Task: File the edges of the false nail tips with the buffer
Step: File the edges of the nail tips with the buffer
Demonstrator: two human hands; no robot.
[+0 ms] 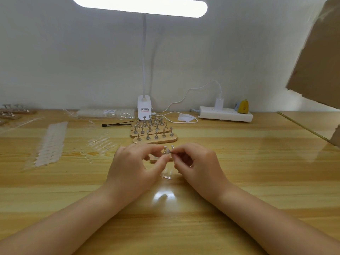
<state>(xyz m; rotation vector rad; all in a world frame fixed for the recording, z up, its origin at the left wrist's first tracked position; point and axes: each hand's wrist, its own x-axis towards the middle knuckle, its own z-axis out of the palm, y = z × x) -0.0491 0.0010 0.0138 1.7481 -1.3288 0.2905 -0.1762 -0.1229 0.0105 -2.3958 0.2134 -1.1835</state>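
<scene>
Both my hands meet at the table's middle over a small wooden nail stand [154, 159] with metal pegs [172, 147]. My left hand [136, 162] pinches at a peg with a pale tip on it [167, 151]. My right hand [197, 162] has its fingers curled and pinches something small and thin at that same peg; what it is I cannot tell. Clear false nail tips [166, 173] lie on the table just below my fingers. No buffer is visible.
Three wooden stands with metal pegs [154, 134] sit behind my hands. Strips of clear nail tips [50, 144] and loose tips [99, 142] lie left. A lamp base [144, 109], black brush [116, 124], power strip [226, 114] and cardboard box [316, 57] stand further back.
</scene>
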